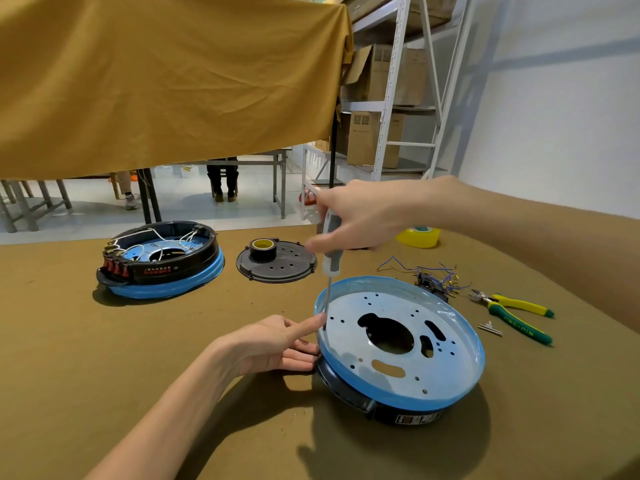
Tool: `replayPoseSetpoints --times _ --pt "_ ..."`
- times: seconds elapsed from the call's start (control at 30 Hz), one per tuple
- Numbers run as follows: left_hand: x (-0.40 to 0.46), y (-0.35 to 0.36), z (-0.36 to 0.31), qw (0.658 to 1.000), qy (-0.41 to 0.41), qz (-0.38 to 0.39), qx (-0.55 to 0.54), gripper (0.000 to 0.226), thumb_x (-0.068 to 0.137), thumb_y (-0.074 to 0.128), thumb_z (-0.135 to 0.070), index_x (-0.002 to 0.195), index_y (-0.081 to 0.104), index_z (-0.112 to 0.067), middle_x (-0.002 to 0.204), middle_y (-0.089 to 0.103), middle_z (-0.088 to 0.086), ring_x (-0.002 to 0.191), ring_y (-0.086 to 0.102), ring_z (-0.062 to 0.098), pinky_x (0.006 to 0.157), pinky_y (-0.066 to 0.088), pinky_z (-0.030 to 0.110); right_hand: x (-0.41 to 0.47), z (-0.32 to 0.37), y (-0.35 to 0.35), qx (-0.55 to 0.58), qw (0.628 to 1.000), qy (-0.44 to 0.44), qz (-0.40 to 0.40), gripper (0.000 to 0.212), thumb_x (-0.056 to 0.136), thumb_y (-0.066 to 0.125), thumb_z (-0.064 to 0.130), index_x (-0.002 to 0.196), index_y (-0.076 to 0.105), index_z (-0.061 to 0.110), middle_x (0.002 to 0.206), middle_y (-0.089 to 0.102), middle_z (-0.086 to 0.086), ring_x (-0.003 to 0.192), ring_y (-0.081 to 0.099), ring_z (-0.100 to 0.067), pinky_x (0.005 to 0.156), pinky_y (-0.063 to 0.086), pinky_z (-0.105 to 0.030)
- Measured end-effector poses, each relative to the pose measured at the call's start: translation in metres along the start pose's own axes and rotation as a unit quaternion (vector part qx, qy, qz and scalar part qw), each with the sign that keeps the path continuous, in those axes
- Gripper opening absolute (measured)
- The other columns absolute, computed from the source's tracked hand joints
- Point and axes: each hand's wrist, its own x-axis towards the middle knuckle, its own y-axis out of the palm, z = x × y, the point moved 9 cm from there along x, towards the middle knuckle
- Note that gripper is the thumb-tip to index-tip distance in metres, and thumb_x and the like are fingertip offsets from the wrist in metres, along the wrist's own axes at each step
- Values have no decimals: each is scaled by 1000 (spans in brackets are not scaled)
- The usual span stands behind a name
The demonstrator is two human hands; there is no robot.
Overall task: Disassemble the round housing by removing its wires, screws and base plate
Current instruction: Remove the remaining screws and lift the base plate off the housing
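A round housing [408,408] with a black body and a blue rim lies at the front right of the table. Its pale metal base plate [388,317], full of holes and cut-outs, faces up. My right hand [360,216] grips the grey handle of a screwdriver [330,258] held upright, its tip set at a hole near the plate's left edge. My left hand [273,342] rests against the housing's left side, index finger stretched out to the shaft's tip, the other fingers under the rim. A bundle of removed wires [433,277] lies behind the housing.
A second housing [162,261] with wires and red switches inside stands at the back left. Beside it lies a black round cover [277,263] with a tape roll [262,247] on it. Yellow-green pliers [516,311] and a small metal part [490,328] lie at the right. A yellow container [419,235] sits behind.
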Motion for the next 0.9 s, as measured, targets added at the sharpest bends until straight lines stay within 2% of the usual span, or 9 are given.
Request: replayPoseSetpoints --times 0.07,0.17,0.23,0.4,0.53,0.57,0.63,0.73,0.9 --pt "1 -1 1 1000 2 -2 -7 80 48 84 -64 104 55 -16 90 80 10 92 78 25 69 62 29 3 1 -5 -38 998 8 -52 56 94 50 67 100 64 13 76 68 -3 60 63 -21 50 48 -32" --pt "4 -2 2 1000 1 -2 -12 77 49 84 -64 102 55 -16 91 80 11 92 78 25 68 62 29 0 5 -5 67 997 -29 0 19 90 70 34 105 63 26 96 70 0 77 69 -20 62 56 -35" --pt "5 -3 3 1000 -1 -3 -19 75 49 84 -63 101 53 -17 92 79 12 92 78 25 67 62 29 -5 9 -5 101 992 -53 44 34 82 78 24 108 59 32 104 65 0 84 68 -18 66 58 -37" --pt "6 -3 4 1000 -8 0 -18 77 46 86 -62 99 54 -16 96 79 15 94 77 27 70 63 32 -1 -1 -7 -19 998 28 -51 55 95 49 67 99 62 14 77 72 -8 56 70 -20 44 47 -26" --pt "5 -3 4 1000 -13 -2 -16 86 48 86 -62 108 53 -10 91 79 13 92 78 27 72 64 33 -2 3 -2 107 993 -17 37 12 95 67 27 105 65 22 96 72 -9 57 64 -7 48 50 -20" --pt "3 -3 3 1000 -12 -8 -19 89 53 85 -60 119 51 -11 90 79 12 92 78 27 71 64 34 -4 6 0 142 986 -35 74 19 91 72 21 107 64 26 100 70 -8 58 65 -4 51 51 -18" --pt "3 -3 3 1000 -15 -12 -17 111 56 83 -58 145 40 -7 87 79 12 91 78 28 70 63 33 -6 4 2 143 986 -27 87 28 89 75 31 113 61 27 98 69 -5 60 67 -5 53 53 -19" --pt "2 -2 1 1000 -14 -11 -17 119 56 83 -57 150 33 -4 89 79 13 91 78 28 70 64 34 -2 -8 0 -17 999 34 -3 56 93 49 69 99 64 15 75 74 -6 50 68 -14 44 49 -24" --pt "-2 -2 0 999 -19 -26 -19 114 62 79 -53 153 31 -3 84 79 12 89 78 28 70 64 35 -3 2 -2 98 994 -42 14 25 82 79 32 101 64 30 102 71 -4 85 70 -23 67 58 -39"
